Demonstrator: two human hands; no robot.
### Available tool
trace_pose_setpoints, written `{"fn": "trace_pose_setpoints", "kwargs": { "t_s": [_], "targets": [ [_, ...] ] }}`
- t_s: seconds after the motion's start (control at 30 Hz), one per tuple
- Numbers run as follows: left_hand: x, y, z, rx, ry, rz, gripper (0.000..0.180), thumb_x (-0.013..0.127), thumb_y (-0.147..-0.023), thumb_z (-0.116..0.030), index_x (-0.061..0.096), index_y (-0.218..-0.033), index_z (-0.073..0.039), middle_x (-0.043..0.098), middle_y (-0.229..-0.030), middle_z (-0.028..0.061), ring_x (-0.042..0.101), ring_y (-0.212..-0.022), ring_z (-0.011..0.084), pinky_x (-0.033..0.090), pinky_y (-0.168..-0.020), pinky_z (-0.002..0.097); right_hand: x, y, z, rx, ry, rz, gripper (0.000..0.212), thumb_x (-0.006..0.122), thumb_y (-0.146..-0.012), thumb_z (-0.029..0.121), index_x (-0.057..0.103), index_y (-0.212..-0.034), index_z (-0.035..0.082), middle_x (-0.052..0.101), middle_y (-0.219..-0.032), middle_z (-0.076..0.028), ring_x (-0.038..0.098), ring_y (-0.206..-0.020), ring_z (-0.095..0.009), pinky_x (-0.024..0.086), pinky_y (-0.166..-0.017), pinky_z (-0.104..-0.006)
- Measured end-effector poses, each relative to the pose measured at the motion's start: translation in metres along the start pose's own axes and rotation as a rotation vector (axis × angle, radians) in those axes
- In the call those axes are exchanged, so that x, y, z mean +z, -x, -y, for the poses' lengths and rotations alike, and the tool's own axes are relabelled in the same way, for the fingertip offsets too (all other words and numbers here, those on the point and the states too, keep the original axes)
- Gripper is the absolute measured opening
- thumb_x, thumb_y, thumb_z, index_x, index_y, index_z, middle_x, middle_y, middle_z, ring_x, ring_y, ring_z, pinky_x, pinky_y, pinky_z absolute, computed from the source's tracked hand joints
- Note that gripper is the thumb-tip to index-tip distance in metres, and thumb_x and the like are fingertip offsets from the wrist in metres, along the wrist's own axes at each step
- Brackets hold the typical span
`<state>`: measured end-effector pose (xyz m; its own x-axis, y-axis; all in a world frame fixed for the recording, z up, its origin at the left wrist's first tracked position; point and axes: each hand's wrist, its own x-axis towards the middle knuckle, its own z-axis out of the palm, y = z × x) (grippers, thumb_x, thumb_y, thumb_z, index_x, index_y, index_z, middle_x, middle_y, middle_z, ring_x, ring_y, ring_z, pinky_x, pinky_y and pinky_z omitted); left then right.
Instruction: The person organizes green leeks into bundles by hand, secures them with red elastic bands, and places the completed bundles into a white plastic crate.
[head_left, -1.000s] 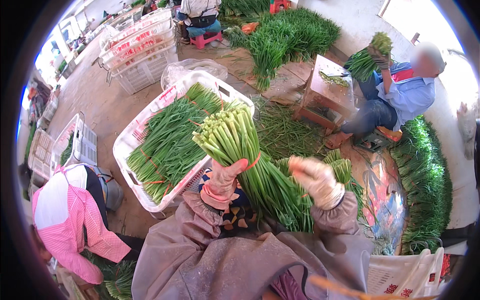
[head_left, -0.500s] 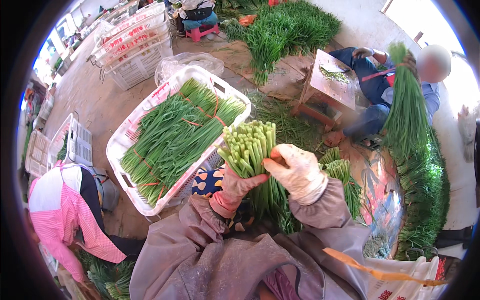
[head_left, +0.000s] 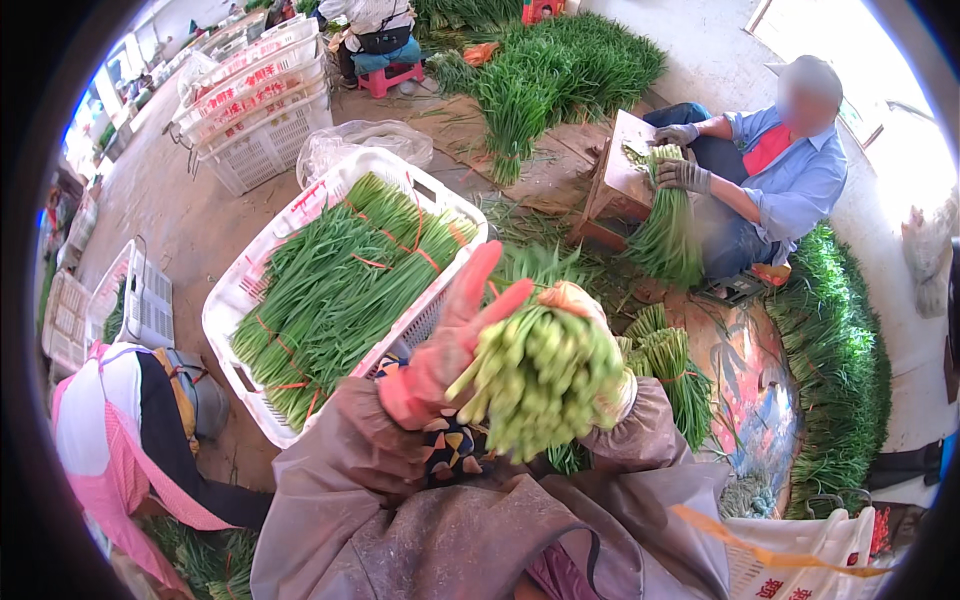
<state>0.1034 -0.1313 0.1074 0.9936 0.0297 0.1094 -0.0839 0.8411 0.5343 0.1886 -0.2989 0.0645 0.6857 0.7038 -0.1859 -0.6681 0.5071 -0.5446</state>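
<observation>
A bundle of garlic chives [head_left: 545, 380], blurred by motion, is held up before my body with its pale cut ends toward me. My right hand [head_left: 580, 303], in a pale glove, grips it from behind and the right side; part of that hand is hidden by the stalks. Beside the bundle's left edge is my left hand [head_left: 445, 350] in a pink glove, fingers stretched out and apart. Whether its palm touches the stalks I cannot tell. To the left, a white plastic crate [head_left: 222, 312] holds tied bundles of chives [head_left: 330, 275] with red bands.
More tied chives [head_left: 680, 375] lie just right of my hands. A co-worker [head_left: 790, 180] in grey gloves handles chives at a low wooden table [head_left: 618, 180]. Stacked white crates [head_left: 255, 140] stand far left; a person in pink [head_left: 125, 440] bends at near left. Chives line the right wall.
My left hand has let go of the bundle and spread its fingers. The bundle has tipped toward me in my right hand. The co-worker has lowered a bunch onto the table.
</observation>
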Motion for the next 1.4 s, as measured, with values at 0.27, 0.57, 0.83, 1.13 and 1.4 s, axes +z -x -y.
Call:
{"fn": "trace_pose_setpoints", "kwargs": {
  "t_s": [0.27, 0.57, 0.83, 1.13, 1.4],
  "targets": [
    [-0.045, 0.033, -0.02, -0.378, 0.073, 0.108, 0.059, 0.057, -0.095, -0.041, 0.044, -0.139, -0.005, 0.057, -0.129, 0.0153, 0.054, -0.12, 0.0281, 0.041, -0.106, 0.0409, 0.04, -0.003, -0.002, -1.351, 2.082, 0.685, 0.051, 0.066, -0.076, 0.024, 0.057, -0.126, 0.031, 0.06, -0.13, 0.011, 0.035, -0.137, -0.025, 0.014, -0.117, -0.0525],
    [-0.083, 0.022, 0.022, -0.307, -0.144, 0.183, 0.073, 0.074, -0.079, -0.038, 0.048, -0.135, 0.002, 0.058, -0.128, 0.022, 0.058, -0.118, 0.0339, 0.048, -0.099, 0.0459, -0.054, -0.03, 0.052, -0.639, 2.482, -0.421, 0.088, 0.087, -0.058, 0.029, 0.046, -0.135, 0.02, 0.039, -0.145, -0.013, 0.037, -0.132, -0.037, 0.033, -0.105, -0.0477],
    [-0.094, 0.038, 0.018, -0.301, -0.186, 0.021, 0.067, 0.074, -0.081, -0.027, 0.046, -0.136, -0.001, 0.059, -0.128, 0.0171, 0.059, -0.116, 0.0286, 0.049, -0.098, 0.0429, -0.042, 0.01, 0.014, 0.105, 0.915, -0.092, 0.071, 0.072, -0.088, 0.033, 0.04, -0.144, 0.003, 0.062, -0.127, -0.008, 0.055, -0.118, -0.017, 0.044, -0.097, -0.0339],
    [-0.071, 0.006, 0.005, 0.104, -0.51, -0.311, 0.058, 0.076, -0.082, -0.018, 0.048, -0.132, -0.005, 0.063, -0.117, 0.0081, 0.063, -0.1, 0.0197, 0.053, -0.086, 0.035, -0.02, -0.105, -0.066, -0.315, 0.637, -0.045, 0.047, 0.078, -0.076, 0.005, 0.057, -0.117, 0.001, 0.068, -0.104, -0.007, 0.065, -0.089, -0.017, 0.055, -0.079, -0.032],
    [-0.094, 0.011, -0.018, 0.074, -0.184, -0.419, 0.044, 0.049, -0.089, -0.002, 0.046, -0.133, 0.0, 0.059, -0.126, 0.0178, 0.062, -0.109, 0.0284, 0.053, -0.094, 0.044, 0.019, -0.072, -0.036, -0.072, 0.43, -0.215, 0.024, 0.075, -0.08, 0.01, 0.069, -0.101, 0.0, 0.07, -0.09, -0.006, 0.066, -0.076, -0.016, 0.055, -0.069, -0.0317]
  ]
}}
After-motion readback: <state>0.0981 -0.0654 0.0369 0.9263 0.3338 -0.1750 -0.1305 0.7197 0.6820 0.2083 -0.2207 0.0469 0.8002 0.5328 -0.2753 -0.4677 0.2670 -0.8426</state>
